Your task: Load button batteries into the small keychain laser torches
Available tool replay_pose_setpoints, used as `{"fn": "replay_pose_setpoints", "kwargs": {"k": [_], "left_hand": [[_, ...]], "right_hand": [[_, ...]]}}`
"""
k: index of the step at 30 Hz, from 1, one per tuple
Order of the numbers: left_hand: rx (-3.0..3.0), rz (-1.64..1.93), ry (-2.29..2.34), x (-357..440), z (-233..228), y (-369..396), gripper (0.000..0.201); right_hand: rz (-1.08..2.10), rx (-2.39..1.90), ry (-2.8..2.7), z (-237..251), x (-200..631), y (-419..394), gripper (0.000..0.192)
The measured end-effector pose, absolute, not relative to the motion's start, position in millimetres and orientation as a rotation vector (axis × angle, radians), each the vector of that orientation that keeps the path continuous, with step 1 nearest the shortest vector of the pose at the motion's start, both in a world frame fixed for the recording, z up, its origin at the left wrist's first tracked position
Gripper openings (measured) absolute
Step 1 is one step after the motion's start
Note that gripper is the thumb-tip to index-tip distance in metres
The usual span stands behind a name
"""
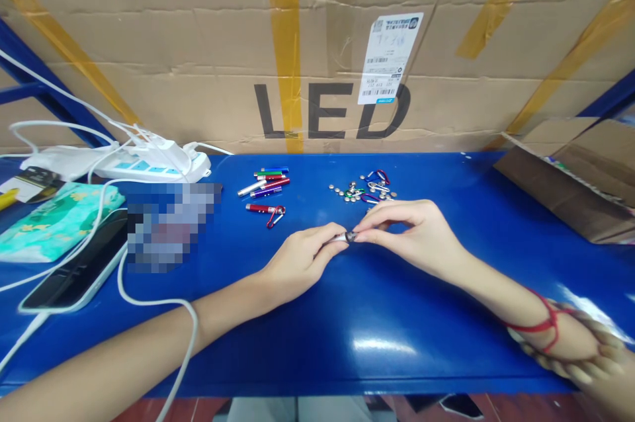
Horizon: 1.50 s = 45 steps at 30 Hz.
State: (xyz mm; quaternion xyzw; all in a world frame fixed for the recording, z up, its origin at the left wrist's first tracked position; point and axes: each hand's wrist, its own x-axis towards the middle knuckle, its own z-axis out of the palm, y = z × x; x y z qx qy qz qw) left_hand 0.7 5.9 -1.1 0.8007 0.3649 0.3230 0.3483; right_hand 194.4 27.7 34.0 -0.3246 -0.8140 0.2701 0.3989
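Observation:
Between the fingertips of my left hand (296,262) is a small silver mini flashlight (340,238), mostly covered by the fingers. My right hand (421,231) pinches the dark end of the same flashlight, and the two hands almost touch. Whether that end is a separate cap I cannot tell. Beyond the hands lie loose button cells (347,198) and several small coloured carabiners (381,177). To the left is a group of silver, red, green, blue and purple mini flashlights (270,188). Closer to me rests a red flashlight (258,209) with a red carabiner (274,215) at its end.
A white power strip (149,161) with cables stands at the back left. Near it are a green-and-white packet (59,220) and a phone (79,263); a white cable (191,323) crosses my left forearm. An open cardboard box (550,177) stands right. A large LED carton (198,45) closes the back.

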Motion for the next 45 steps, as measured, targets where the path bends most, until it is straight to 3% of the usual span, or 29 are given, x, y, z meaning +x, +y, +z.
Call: {"fn": "replay_pose_setpoints", "kwargs": {"k": [6, 21, 34, 45], "left_hand": [[2.064, 0.902, 0.844, 1.6, -4.1, 8.7, 0.014], [2.31, 0.656, 0.84, -3.7, -8.3, 6.0, 0.015], [2.485, 0.624, 0.897, -4.3, -11.9, 4.3, 0.023], [2.527, 0.49, 0.934, -3.7, -10.1, 4.4, 0.02]], "right_hand": [[0.792, -0.885, -2.046, 31.8, 194.7, 28.3, 0.013], [1.47, -1.187, -1.928, 23.6, 198.3, 33.9, 0.017], [1.347, -1.131, -2.127, 24.1, 194.3, 23.5, 0.032], [1.609, -1.203, -2.184, 22.3, 192.6, 18.1, 0.035]]}}
